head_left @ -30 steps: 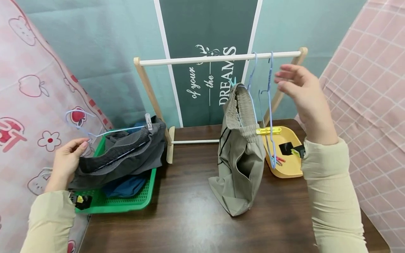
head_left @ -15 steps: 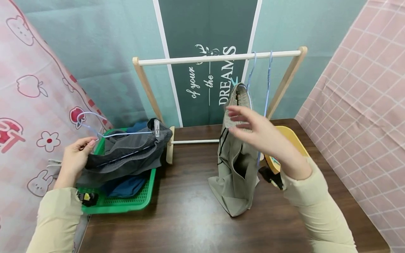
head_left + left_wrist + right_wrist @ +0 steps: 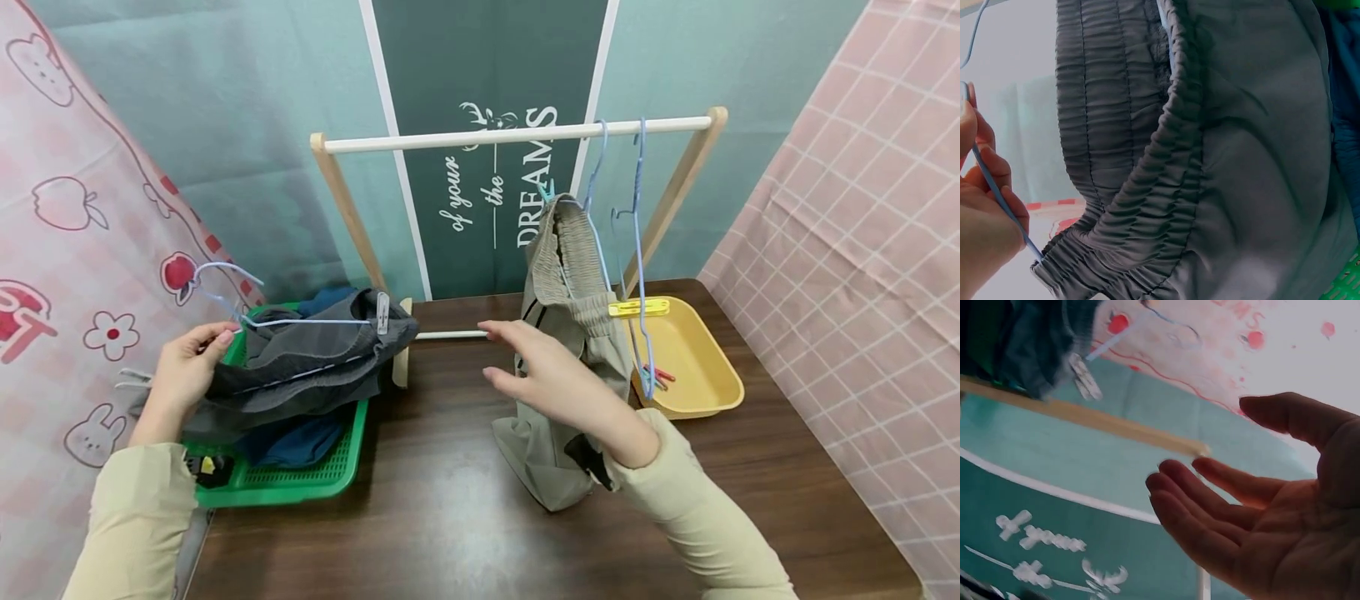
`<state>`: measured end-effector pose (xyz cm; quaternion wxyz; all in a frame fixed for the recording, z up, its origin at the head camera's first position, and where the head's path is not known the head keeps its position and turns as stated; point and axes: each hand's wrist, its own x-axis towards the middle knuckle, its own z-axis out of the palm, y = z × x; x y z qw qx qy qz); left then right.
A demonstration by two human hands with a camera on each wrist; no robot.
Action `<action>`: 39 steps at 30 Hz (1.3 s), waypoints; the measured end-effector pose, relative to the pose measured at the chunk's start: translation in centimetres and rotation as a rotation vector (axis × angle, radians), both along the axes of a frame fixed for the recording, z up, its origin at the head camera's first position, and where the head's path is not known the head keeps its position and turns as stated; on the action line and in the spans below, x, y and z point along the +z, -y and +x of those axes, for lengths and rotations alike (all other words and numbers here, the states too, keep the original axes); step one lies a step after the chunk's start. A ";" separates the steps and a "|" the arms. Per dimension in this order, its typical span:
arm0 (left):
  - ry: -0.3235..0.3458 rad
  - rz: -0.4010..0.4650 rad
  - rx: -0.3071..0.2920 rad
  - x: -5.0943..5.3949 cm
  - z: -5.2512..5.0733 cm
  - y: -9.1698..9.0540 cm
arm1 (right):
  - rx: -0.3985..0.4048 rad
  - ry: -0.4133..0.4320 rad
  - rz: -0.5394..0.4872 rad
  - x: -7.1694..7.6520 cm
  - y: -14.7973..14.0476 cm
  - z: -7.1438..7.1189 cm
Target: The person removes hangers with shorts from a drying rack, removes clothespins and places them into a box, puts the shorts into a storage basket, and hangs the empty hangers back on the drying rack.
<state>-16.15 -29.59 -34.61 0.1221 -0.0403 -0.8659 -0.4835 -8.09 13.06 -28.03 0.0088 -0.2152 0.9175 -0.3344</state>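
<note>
My left hand [image 3: 186,367] pinches a light blue wire hanger [image 3: 307,321] just below its hook. Dark grey elastic-waist pants [image 3: 300,375] hang from that hanger over the green basket [image 3: 300,493], and a pale clip [image 3: 382,313] is on their far end. In the left wrist view the hand [image 3: 988,194] curls round the wire beside the gathered waistband [image 3: 1147,181]. Held empty with fingers spread, my right hand [image 3: 558,379] is in front of the khaki pants [image 3: 540,446] on the rack; the right wrist view shows its palm [image 3: 1254,519].
A rack with a white rail [image 3: 517,136] and wooden posts stands at the back. On it are the khaki pants' hanger and another blue hanger [image 3: 637,200]. A yellow clip [image 3: 639,308] is on the khaki waistband. Behind it sits a yellow tray [image 3: 701,367] with small clips.
My right hand has swept left and down from beside the rack's right post to the khaki pants. The left hand has moved slightly right with the hanger and grey pants.
</note>
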 end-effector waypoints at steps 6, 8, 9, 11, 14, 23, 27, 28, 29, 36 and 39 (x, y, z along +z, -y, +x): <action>-0.080 -0.149 -0.070 0.0 -0.3 -1.1 | -0.054 0.048 -0.048 -3.4 2.2 -1.6; -0.098 -0.194 -0.103 0.0 -0.3 -1.5 | -0.080 0.074 -0.081 -4.6 3.0 -2.4; -0.104 -0.210 -0.119 0.1 -0.3 -1.7 | -0.089 0.068 -0.087 -5.2 3.3 -2.7; -0.101 -0.230 -0.146 0.2 -0.3 -2.1 | -0.104 0.091 -0.116 -6.3 4.1 -3.6; -0.091 -0.251 -0.172 0.3 -0.3 -2.4 | -0.120 0.110 -0.151 -7.6 5.1 -4.9; -0.090 -0.269 -0.220 0.2 -0.1 -2.7 | -0.074 0.263 -0.344 -10.7 7.2 -8.1; -0.098 -0.264 -0.211 0.1 -0.1 -2.9 | -0.095 0.242 -0.381 -11.0 7.6 -8.8; -0.104 -0.262 -0.206 0.1 -0.1 -2.9 | -0.100 0.232 -0.385 -11.0 7.6 -9.0; -0.113 -0.258 -0.203 0.0 -0.1 -3.0 | -0.109 0.222 -0.380 -11.0 7.6 -9.0; -0.171 -0.260 -0.215 -0.1 -0.1 -3.2 | -0.173 0.179 -0.378 -11.1 7.6 -9.3; -0.191 -0.289 -0.208 -0.1 -0.1 -3.4 | -0.191 0.152 -0.402 -11.1 7.4 -9.3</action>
